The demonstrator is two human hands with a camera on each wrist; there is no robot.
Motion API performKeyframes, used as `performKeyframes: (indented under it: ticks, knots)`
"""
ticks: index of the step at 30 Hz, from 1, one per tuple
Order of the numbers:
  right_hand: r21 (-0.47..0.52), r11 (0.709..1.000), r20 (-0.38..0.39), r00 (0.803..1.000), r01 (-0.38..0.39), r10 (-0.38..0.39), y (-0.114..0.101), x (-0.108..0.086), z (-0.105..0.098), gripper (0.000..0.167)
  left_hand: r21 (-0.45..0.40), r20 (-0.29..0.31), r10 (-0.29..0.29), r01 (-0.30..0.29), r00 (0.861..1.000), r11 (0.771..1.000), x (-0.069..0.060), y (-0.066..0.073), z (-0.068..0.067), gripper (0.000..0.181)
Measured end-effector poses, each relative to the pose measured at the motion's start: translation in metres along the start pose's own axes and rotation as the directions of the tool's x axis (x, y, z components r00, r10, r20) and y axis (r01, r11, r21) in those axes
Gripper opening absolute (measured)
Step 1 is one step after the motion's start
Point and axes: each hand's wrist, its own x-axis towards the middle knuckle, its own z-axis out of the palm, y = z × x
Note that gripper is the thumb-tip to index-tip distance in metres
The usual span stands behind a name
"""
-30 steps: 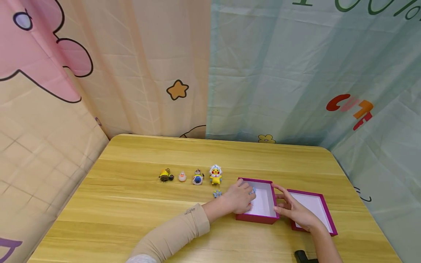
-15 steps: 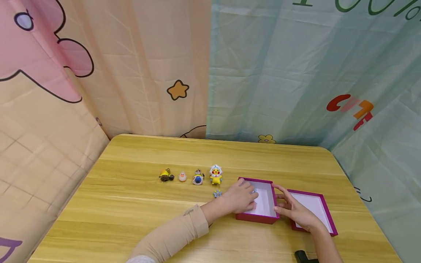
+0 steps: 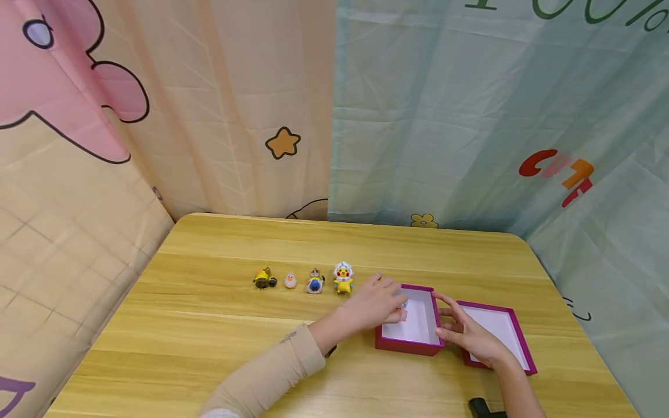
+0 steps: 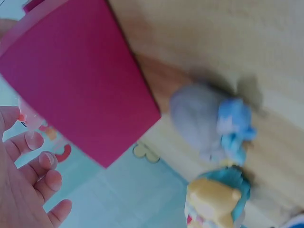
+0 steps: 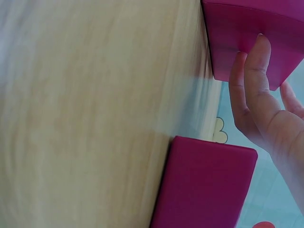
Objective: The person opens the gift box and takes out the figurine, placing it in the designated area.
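My left hand (image 3: pixel 373 302) pinches a small pink-and-white figurine (image 4: pixel 31 116) between thumb and index finger, over the left part of the open magenta box (image 3: pixel 410 346). Its other fingers are loosely bent beyond the rim. My right hand (image 3: pixel 470 337) touches the right wall of the box with extended fingers (image 5: pixel 259 66), thumb nearer the front. A grey-and-blue figurine (image 4: pixel 204 118) lies outside the box in the left wrist view; my left hand and wrist hide it in the head view. Close by stands a yellow figurine with a white ruffled hood (image 3: pixel 343 277).
Left of it, a crowned blue-and-white figurine (image 3: pixel 315 281), a pale duck (image 3: pixel 290 280) and a yellow-and-dark figurine (image 3: pixel 263 278) form a row. The magenta lid (image 3: pixel 502 331) lies inside-up right of the box. A black object (image 3: pixel 486 408) is at the table's near edge.
My left hand has risen from inside the box toward its left rim, bringing the pink figurine along. The grey-and-blue figurine has become covered in the head view. My right hand stays put.
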Motion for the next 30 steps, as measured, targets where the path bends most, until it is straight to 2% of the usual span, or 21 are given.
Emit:
performKeyframes:
  ticks: [4,7,12,20,26,30]
  knots:
    - [0.011,1.0,0.01,1.0,0.015,-0.015,-0.001,0.0,-0.001,0.076,-0.015,-0.002,-0.025,0.025,1.0,1.0,-0.006,-0.008,-0.011,0.034]
    - [0.014,1.0,0.01,1.0,0.013,-0.014,0.0,0.0,-0.001,0.077,0.006,-0.015,-0.045,0.045,0.999,0.999,-0.011,-0.014,-0.016,0.034]
    - [0.001,1.0,0.003,1.0,0.002,-0.002,0.0,0.0,-0.001,0.077,0.059,-0.085,-0.069,0.074,0.994,0.995,-0.024,-0.024,-0.017,0.027]
    - [-0.003,1.0,0.0,1.0,0.002,-0.002,0.0,0.0,-0.001,0.076,0.028,-0.109,-0.125,0.129,0.986,0.991,-0.049,-0.04,-0.013,0.029]
    - [0.004,1.0,0.007,1.0,0.011,-0.011,0.0,0.0,-0.001,0.076,0.064,-0.151,-0.137,0.148,0.979,0.987,-0.07,-0.05,-0.006,0.029]
    - [0.009,1.0,0.01,1.0,0.014,-0.014,0.0,0.0,-0.001,0.076,0.052,-0.169,-0.146,0.157,0.975,0.986,-0.082,-0.054,0.001,0.029]
